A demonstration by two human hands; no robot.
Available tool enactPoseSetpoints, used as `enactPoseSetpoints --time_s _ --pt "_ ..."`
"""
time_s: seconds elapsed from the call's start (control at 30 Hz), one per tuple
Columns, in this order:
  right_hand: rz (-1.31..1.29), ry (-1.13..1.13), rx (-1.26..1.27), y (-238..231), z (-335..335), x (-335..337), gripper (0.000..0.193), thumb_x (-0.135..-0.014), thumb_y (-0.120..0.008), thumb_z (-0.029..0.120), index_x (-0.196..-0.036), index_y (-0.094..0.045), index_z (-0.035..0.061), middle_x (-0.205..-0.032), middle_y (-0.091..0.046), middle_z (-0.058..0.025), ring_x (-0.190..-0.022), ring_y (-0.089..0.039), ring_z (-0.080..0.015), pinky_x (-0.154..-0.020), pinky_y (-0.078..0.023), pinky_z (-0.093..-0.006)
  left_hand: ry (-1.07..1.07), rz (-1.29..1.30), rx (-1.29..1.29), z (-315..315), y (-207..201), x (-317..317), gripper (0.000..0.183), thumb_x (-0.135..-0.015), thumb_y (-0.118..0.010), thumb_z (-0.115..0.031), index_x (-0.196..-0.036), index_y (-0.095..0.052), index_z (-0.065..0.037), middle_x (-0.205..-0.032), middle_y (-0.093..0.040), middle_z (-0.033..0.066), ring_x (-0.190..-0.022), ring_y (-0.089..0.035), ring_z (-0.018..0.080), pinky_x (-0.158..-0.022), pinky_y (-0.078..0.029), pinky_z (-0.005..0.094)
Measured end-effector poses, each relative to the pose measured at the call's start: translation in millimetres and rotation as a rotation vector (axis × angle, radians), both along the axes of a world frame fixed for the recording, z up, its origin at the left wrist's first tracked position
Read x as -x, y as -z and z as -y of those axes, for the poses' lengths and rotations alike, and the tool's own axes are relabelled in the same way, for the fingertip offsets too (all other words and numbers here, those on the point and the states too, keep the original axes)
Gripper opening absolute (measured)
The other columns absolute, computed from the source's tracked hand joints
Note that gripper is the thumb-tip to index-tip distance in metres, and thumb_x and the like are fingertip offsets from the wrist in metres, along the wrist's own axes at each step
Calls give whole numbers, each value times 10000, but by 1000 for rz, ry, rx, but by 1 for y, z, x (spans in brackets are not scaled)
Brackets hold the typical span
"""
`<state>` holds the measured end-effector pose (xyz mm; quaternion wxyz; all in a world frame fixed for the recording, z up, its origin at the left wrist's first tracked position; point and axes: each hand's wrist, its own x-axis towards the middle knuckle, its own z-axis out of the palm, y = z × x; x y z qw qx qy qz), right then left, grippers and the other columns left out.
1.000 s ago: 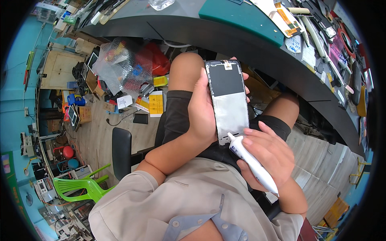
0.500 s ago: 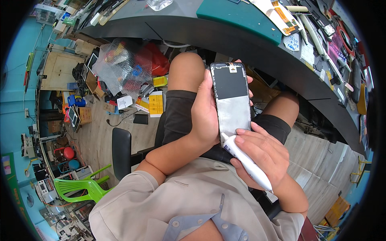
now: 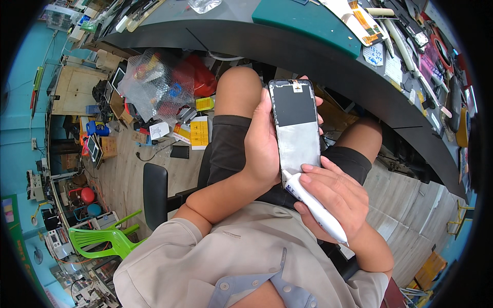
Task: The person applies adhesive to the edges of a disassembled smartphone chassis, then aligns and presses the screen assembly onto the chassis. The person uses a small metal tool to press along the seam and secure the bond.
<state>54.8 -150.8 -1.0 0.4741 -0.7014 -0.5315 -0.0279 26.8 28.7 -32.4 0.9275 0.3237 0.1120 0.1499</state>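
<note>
My left hand (image 3: 263, 138) is wrapped round a phone screen panel (image 3: 298, 141), its thumb along the left edge and fingertips showing past the right edge. The panel's back faces up, black in its upper part and silvery grey below, with a small gold flex connector at the top. In my right hand (image 3: 339, 200) is a white glue tube (image 3: 316, 210), gripped between thumb and fingers. Its nozzle rests at the panel's lower left corner; whether glue is coming out is too small to tell. My right fingertips lie on the panel's lower end.
A grey workbench (image 3: 287, 43) curves across the front, with a green mat (image 3: 308, 25) and cluttered tools and phone parts at right. Bubble wrap (image 3: 154, 82) and packages lie on the floor at left, near a black armrest (image 3: 155, 192) and a green plastic chair (image 3: 105, 241).
</note>
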Motion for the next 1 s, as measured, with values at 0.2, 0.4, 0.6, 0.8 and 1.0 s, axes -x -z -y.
enactPoseSetpoints --time_s 0.2,0.4,0.6,0.8,1.0 --pt "2 -5 6 0 0 -1 433 -769 -923 103 -1161 -766 11 -1068 -808 -140 -1049 -809 -326 -1002 -622 -504 1 -15 5 0 1 0 731 -1149 -216 -531 -1586 -449 7 -1336 -669 246 -1031 -708 297 -900 -615 436" --pt "-17 -9 -8 1 1 0 464 -756 -926 89 -1179 -755 4 -1070 -807 -144 -1056 -807 -333 -1001 -624 -500 37 -2 11 -1 -1 1 679 -1177 -217 -543 -1562 -483 -50 -1330 -680 163 -1036 -698 224 -897 -601 380" --pt "-19 -12 -7 1 1 0 472 -752 -928 85 -1183 -753 3 -1074 -807 -146 -1058 -808 -335 -1004 -623 -504 22 -8 12 -1 -1 0 710 -1159 -207 -527 -1580 -458 -12 -1341 -672 214 -1041 -705 263 -908 -610 411" --pt "-14 -12 -6 1 1 0 471 -750 -929 87 -1179 -754 6 -1074 -808 -145 -1058 -808 -333 -1004 -623 -505 29 -13 1 -1 -3 1 691 -1170 -209 -531 -1567 -475 -32 -1333 -679 185 -1039 -701 238 -906 -604 393" --pt "-14 -11 -10 1 1 -1 468 -748 -929 86 -1176 -754 8 -1069 -809 -144 -1055 -808 -333 -1005 -622 -504 33 -15 -3 -2 -3 1 675 -1179 -216 -542 -1553 -495 -54 -1328 -686 156 -1038 -697 210 -904 -599 379"
